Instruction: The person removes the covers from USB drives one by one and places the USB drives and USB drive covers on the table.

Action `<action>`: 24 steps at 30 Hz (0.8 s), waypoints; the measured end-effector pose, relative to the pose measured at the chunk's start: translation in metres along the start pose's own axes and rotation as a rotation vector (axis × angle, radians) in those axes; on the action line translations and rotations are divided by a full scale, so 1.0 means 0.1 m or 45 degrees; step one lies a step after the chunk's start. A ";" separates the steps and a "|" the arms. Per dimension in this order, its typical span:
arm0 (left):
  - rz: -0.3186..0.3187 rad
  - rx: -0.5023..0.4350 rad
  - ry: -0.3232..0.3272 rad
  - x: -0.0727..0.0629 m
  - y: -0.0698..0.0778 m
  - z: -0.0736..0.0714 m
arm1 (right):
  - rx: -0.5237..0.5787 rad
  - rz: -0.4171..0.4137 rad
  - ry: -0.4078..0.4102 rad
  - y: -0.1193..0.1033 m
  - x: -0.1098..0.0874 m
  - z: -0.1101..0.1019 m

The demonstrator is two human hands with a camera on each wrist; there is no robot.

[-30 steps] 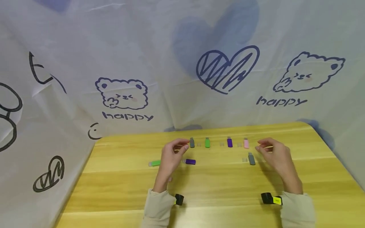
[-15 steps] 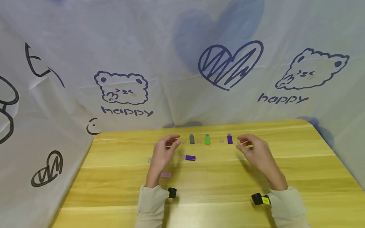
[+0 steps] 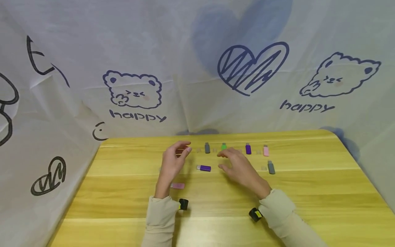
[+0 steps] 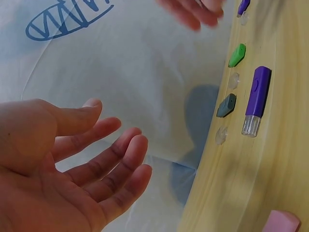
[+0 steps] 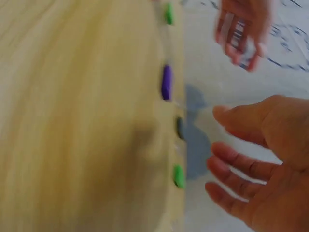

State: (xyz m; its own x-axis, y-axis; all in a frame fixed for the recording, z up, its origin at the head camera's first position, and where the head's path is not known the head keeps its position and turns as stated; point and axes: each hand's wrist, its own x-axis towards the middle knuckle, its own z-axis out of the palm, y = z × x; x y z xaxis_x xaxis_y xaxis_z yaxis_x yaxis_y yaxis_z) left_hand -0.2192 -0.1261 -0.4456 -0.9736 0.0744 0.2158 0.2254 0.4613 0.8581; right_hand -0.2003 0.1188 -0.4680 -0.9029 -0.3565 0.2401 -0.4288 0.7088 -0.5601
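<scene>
Over the left part of the table my left hand (image 3: 172, 161) hovers with loosely bent fingers, nothing in them. My right hand (image 3: 240, 166) is above the middle, fingers spread and holding nothing, partly covering a green USB flash drive (image 3: 224, 146). Between the hands lies a purple USB flash drive (image 4: 258, 92) with a clear cap on its plug. A grey flash drive (image 3: 207, 148) stands left of the green one in the back row. Near my left wrist lies a pink flash drive (image 3: 178, 186). Another green flash drive (image 5: 168, 13) is mostly hidden behind my left hand in the head view.
Further right are a second purple drive (image 3: 248, 149), a second pink drive (image 3: 266, 151) and a second grey drive (image 3: 271, 167). Small clear caps (image 3: 215, 150) lie beside several drives. A printed white cloth (image 3: 185, 68) hangs behind the wooden table (image 3: 216, 219).
My right hand has swept left from the right end of the row to the middle, uncovering the right-hand pink and grey drives. My left hand has shifted slightly left.
</scene>
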 end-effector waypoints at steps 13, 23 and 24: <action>-0.020 -0.002 0.013 0.00 0.01 0.03 | -0.056 -0.058 -0.218 -0.13 0.25 0.34; -0.037 0.010 0.026 0.00 0.01 -0.01 | -0.139 -0.144 -0.301 -0.21 0.40 0.43; -0.033 0.011 0.023 0.00 0.01 -0.01 | -0.143 -0.144 -0.304 -0.21 0.41 0.45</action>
State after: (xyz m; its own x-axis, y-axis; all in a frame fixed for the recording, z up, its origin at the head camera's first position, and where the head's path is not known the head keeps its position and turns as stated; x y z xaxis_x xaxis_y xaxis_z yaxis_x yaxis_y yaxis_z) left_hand -0.2192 -0.1267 -0.4444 -0.9783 0.0460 0.2020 0.1996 0.4703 0.8596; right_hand -0.2271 0.0617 -0.4815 -0.8225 -0.5607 0.0950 -0.5388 0.7147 -0.4460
